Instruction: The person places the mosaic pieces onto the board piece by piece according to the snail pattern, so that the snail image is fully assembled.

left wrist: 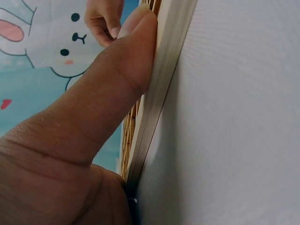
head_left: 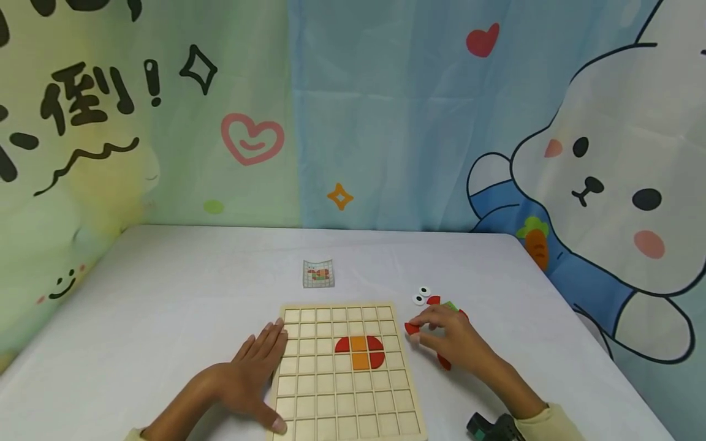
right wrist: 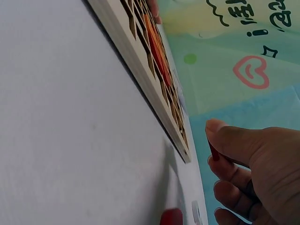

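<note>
right hand pinching red rounded tile | likely light, stiff, smooth; hold by thin edges | left hand spread along edge of wooden grid board

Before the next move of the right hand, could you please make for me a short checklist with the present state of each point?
1. Red piece pinched in the right hand: ok.
2. Left hand resting on the left edge of the wooden grid board: ok.
3. Orange squares within grid cells: ok.
4. Red piece over the board: not ok, it is just right of it.
5. Picture card design legible in detail: cannot tell, too small.
</note>
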The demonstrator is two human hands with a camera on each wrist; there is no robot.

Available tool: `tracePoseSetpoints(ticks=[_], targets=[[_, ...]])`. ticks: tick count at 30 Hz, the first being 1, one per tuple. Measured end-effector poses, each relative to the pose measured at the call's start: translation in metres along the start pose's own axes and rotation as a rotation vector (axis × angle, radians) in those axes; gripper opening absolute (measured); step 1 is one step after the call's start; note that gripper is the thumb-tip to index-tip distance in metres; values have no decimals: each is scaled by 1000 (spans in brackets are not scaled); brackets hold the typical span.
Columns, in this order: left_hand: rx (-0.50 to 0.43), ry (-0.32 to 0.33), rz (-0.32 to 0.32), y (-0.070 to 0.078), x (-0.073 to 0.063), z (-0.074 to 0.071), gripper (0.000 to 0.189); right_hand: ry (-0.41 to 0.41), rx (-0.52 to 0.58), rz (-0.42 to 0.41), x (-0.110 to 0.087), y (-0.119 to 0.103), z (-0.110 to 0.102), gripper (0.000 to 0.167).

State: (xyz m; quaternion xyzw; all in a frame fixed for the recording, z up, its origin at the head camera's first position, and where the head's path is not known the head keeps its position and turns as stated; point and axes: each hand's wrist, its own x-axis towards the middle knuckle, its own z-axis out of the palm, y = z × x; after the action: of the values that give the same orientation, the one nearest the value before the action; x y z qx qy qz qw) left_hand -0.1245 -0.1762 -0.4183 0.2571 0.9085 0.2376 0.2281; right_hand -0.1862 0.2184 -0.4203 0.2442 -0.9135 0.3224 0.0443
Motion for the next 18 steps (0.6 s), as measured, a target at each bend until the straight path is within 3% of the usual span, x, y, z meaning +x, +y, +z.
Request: tracePoseSetpoints(ticks=[9,18], targets=[[18,0,4,6,-1,-5,140,-52,40,-48,6,-16,8,22],[-25,43,43,-10,4,6,143,-86,94,-133,12,-29,20,25]])
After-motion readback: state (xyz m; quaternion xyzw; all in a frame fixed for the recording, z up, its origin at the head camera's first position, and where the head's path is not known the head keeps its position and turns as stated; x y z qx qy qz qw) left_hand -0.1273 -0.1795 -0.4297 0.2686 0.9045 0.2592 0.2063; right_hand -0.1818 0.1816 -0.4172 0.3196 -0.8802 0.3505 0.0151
